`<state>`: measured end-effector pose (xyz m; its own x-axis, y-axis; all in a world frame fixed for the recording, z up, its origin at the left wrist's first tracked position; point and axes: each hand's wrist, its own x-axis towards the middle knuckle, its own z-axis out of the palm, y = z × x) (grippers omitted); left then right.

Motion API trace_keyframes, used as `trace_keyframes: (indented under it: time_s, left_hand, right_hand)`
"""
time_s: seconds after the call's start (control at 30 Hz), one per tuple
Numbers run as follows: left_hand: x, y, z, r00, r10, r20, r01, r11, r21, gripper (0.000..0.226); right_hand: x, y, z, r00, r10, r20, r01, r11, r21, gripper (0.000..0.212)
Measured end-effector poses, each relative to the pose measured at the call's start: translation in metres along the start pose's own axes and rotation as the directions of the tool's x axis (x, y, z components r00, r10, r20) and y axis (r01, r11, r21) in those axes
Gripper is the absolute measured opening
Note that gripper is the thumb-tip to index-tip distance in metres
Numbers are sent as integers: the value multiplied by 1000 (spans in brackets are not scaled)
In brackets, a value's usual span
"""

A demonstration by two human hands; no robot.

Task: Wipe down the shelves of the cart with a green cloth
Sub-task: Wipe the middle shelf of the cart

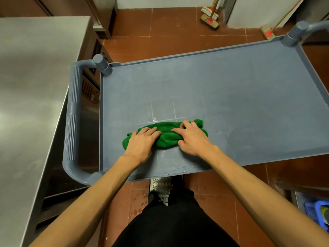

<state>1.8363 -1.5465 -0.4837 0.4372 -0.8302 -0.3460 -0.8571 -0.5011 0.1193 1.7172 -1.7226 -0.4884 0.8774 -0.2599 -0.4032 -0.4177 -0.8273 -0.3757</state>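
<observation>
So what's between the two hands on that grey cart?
Head view shows only the bunched green terry cloth between the left hand and right hand.

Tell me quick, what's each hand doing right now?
Left hand: open, pressing flat on the green cloth.
Right hand: fingers curled, gripping the cloth.

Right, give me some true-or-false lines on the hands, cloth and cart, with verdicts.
1. The left hand and right hand are both on the cloth. True.
2. The cloth covers the whole shelf. False: it is bunched near the front edge.
3. A handle shows at the shelf's left end. True.
4. The brooms lie on the shelf. False: they stand on the floor beyond it.
</observation>
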Motion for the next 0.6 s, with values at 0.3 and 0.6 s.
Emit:
trace_keyframes:
  time_s: [0.3, 0.6]
  left_hand:
    - [-35, 7, 15, 996, 84, -4, -84, 995, -60, 68]
    - [-74, 13, 13, 983, 144, 113, -128, 982, -140, 52]
  right_hand:
    - [-45, -17, 13, 994, 80, 74, -84, 995, 52, 52]
    - [-85, -37, 26, 986, 149, 80, -150, 989, 7, 43]
